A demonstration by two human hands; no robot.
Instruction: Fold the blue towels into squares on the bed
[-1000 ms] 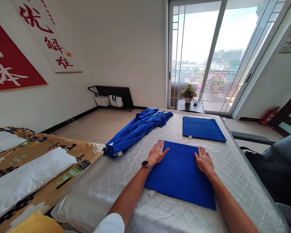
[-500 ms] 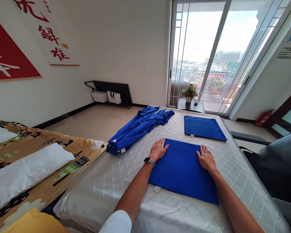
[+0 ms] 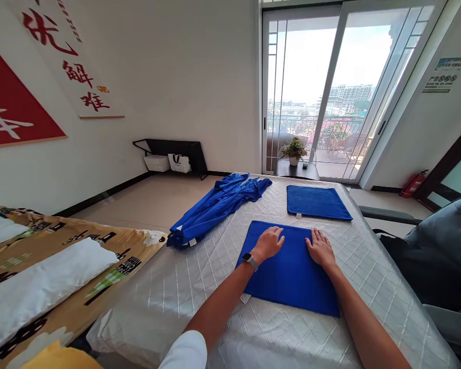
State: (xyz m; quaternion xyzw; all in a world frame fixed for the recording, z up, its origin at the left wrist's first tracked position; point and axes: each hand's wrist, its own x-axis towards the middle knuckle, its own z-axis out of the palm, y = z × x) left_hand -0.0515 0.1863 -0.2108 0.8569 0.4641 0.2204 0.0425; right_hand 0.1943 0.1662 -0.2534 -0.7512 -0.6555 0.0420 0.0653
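Near cloth [image 3: 290, 279] is being touched by the right hand [image 3: 321, 249], laid flat and empty. The left hand [image 3: 268, 243], loosely curved, empty, is being held over it.

Red fire extinguisher [image 3: 414, 184] stands beside the dark-framed door [image 3: 455, 171]; potted plant [image 3: 294, 148] sits before sliding glass doors [image 3: 326, 95]; white box [image 3: 156, 163] and white bag [image 3: 180, 164] sit at the black rack [image 3: 194, 156]; long white pillow [image 3: 57, 281] lies on patterned bedding [image 3: 132, 237]
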